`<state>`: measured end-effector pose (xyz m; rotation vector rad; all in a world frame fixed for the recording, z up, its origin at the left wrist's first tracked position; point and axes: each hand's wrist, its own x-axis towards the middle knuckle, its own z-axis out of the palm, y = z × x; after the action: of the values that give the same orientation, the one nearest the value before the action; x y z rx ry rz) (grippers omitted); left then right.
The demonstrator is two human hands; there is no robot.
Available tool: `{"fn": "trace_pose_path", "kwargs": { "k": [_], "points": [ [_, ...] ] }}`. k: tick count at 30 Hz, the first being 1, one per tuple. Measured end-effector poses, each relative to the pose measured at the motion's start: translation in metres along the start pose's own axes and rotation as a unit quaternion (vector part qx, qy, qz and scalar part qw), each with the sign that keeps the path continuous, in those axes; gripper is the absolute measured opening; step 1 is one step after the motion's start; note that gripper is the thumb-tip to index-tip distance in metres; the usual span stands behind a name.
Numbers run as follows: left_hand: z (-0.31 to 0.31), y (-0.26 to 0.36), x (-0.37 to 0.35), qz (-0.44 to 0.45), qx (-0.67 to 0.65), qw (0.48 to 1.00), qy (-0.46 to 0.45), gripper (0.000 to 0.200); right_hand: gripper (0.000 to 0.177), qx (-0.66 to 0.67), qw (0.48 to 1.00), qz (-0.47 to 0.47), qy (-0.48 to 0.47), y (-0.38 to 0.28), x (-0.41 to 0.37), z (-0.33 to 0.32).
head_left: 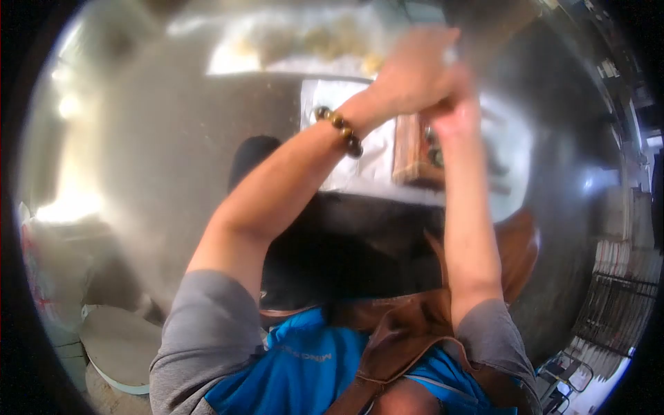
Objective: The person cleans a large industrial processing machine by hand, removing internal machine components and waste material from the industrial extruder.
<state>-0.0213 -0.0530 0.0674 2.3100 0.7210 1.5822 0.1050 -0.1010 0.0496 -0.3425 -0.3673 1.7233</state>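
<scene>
Left hand (415, 69) is lifted over the far side of the table, its wrist wearing a bead bracelet (339, 128), and it lies on top of the right hand (454, 114), the two touching. Both are smeared by blur. From where I stand I cannot tell whether either is open or closed on something, and nothing can be made out between the fingers. Just beneath them sits a wooden block (413, 149), reddish brown and upright, with a few small dark bits I cannot make out at its right edge, near the right wrist. The block rests on a white sheet (360, 155) spread on the grey table (173, 138), and the sheet runs on to the right under the right forearm. A dark rounded thing (252, 158) lies on the table just left of the sheet, partly behind the left forearm. Farther back, at the table's far edge, pale yellowish lumps (325, 40) sit in a row on a bright surface, too blurred to name. Nearer in, the person wears a blue shirt (304, 360) with grey sleeves and a brown apron (415, 325). Shelves (622, 270) packed with stacked things stand off to the right, and a pale round tub (117, 349) sits low on the left.
</scene>
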Motion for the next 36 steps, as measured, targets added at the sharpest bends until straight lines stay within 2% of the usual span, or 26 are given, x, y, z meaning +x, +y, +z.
{"fn": "trace_pose_path", "kwargs": {
  "k": [1, 3, 4, 5, 6, 7, 8, 9, 10, 13, 14, 16, 18, 19, 21, 22, 23, 24, 25, 27, 28, 29, 31, 32, 33, 36],
  "points": [
    [-0.005, 0.001, 0.003, 0.0, 0.003, 1.0, 0.003, 0.07, 0.049, -0.004, 1.0, 0.023, -0.012, -0.004, 0.001, 0.003],
    [-0.018, 0.006, 0.007, 0.148, 0.048, 0.986, 0.057, 0.069, 0.048, -0.013, 0.997, 0.07, -0.038, -0.011, 0.003, 0.009],
    [-0.02, 0.015, 0.008, 0.188, 0.101, 0.976, 0.051, 0.063, 0.05, -0.071, 0.995, -0.033, 0.055, -0.002, -0.006, 0.04],
    [-0.023, 0.017, 0.007, 0.189, 0.106, 0.975, 0.053, 0.063, 0.053, -0.129, 0.971, -0.135, 0.147, 0.006, -0.015, 0.059],
    [-0.026, 0.018, 0.008, 0.168, 0.093, 0.981, 0.01, 0.059, 0.058, -0.12, 0.983, -0.106, 0.094, 0.005, -0.019, 0.06],
    [-0.028, 0.02, 0.007, 0.146, 0.077, 0.986, -0.033, 0.055, 0.058, -0.119, 0.983, -0.102, 0.095, 0.003, -0.019, 0.056],
    [-0.031, 0.019, 0.013, 0.125, 0.094, 0.987, -0.035, 0.038, 0.062, -0.099, 0.99, -0.063, 0.073, 0.0, -0.022, 0.049],
    [-0.032, 0.018, 0.015, 0.126, 0.096, 0.987, -0.036, 0.038, 0.066, -0.078, 0.995, -0.026, 0.048, -0.002, -0.02, 0.048],
    [-0.033, 0.016, 0.017, 0.039, 0.098, 0.992, -0.064, 0.034, 0.066, -0.079, 0.996, -0.026, 0.046, -0.001, -0.017, 0.047],
    [-0.023, 0.008, 0.013, -0.089, -0.067, 0.992, 0.058, 0.027, 0.07, -0.108, 0.991, 0.066, 0.049, 0.0, -0.019, 0.054],
    [-0.02, 0.004, 0.012, -0.191, -0.178, 0.964, 0.045, 0.031, 0.07, -0.109, 0.991, 0.065, 0.046, 0.002, -0.017, 0.053],
    [-0.015, -0.001, 0.007, -0.288, -0.283, 0.914, 0.028, 0.036, 0.069, -0.069, 0.995, 0.02, 0.071, 0.008, -0.011, 0.047],
    [-0.006, 0.002, -0.002, -0.05, -0.079, 0.995, -0.025, 0.044, 0.068, -0.097, 0.989, -0.029, 0.104, 0.009, 0.0, 0.047],
    [-0.007, 0.002, -0.001, -0.049, -0.081, 0.995, -0.028, 0.044, 0.067, -0.128, 0.979, -0.078, 0.136, 0.009, 0.001, 0.05],
    [-0.014, 0.002, 0.003, 0.069, 0.052, 0.995, -0.042, 0.049, 0.058, -0.104, 0.981, -0.081, 0.14, -0.004, -0.004, 0.042],
    [-0.02, 0.006, 0.007, 0.065, 0.05, 0.996, -0.041, 0.049, 0.054, -0.036, 0.999, 0.008, -0.005, -0.016, -0.002, 0.021],
    [-0.027, 0.014, 0.013, 0.008, 0.097, 0.992, -0.078, 0.048, 0.048, 0.014, 0.995, 0.045, -0.084, -0.021, 0.002, 0.005],
    [-0.025, 0.011, 0.01, -0.004, 0.082, 0.996, -0.035, 0.047, 0.042, 0.057, 0.982, 0.089, -0.159, -0.027, 0.006, -0.011],
    [-0.023, 0.007, 0.007, -0.015, 0.065, 0.998, 0.009, 0.047, 0.042, 0.059, 0.983, 0.085, -0.151, -0.025, 0.002, -0.001],
    [-0.025, -0.004, 0.013, 0.035, 0.038, 0.999, -0.007, 0.045, 0.034, -0.06, 0.996, 0.009, -0.062, -0.021, 0.001, 0.02],
    [-0.035, -0.003, 0.015, 0.035, 0.035, 0.999, -0.01, 0.045, 0.034, -0.06, 0.997, 0.006, -0.058, -0.022, -0.001, 0.023],
    [-0.047, -0.003, 0.014, 0.043, -0.012, 0.996, -0.079, 0.062, 0.03, -0.074, 0.996, 0.001, -0.052, -0.022, -0.002, 0.024],
    [-0.05, 0.003, 0.013, 0.05, -0.062, 0.986, -0.149, 0.08, 0.025, -0.101, 0.994, -0.008, -0.039, -0.023, -0.004, 0.024],
    [-0.044, 0.009, 0.013, 0.044, -0.031, 0.991, -0.119, 0.076, 0.025, -0.1, 0.994, -0.008, -0.036, -0.029, 0.0, 0.018],
    [-0.041, 0.011, 0.012, 0.037, 0.001, 0.995, -0.089, 0.073, 0.025, -0.086, 0.989, 0.037, -0.112, -0.039, 0.009, 0.006],
    [-0.04, 0.0, 0.01, 0.07, -0.01, 0.996, -0.053, 0.065, 0.027, -0.058, 0.976, 0.08, -0.196, -0.037, 0.019, -0.003]
  ]
}}
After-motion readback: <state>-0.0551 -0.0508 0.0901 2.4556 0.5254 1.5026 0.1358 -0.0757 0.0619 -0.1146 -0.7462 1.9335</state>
